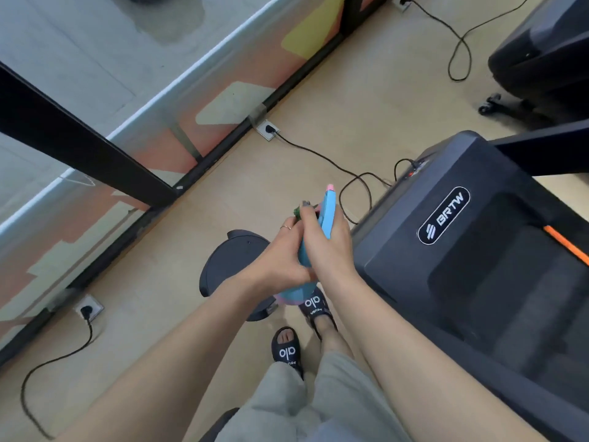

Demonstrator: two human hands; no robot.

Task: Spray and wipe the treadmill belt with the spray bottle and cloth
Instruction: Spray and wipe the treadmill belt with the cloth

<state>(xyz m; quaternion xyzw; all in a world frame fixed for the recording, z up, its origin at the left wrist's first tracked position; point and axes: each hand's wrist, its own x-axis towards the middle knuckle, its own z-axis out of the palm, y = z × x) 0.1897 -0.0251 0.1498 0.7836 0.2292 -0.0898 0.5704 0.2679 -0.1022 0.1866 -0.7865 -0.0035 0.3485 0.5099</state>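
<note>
Both hands grasp the blue spray bottle [325,218] above the floor, beside the treadmill: left hand [280,260] round its body, right hand [331,247] at the trigger head. Aim the nozzle toward the belt [510,282] before squeezing. No cloth is clearly visible.

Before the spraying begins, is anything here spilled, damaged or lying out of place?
Nothing looks spilled or damaged. One oddity: no cloth shows. Both hands, left hand and right hand, hold the blue spray bottle over the floor beside the treadmill. A black power cord lies loosely looped on the floor near the feet.
</note>
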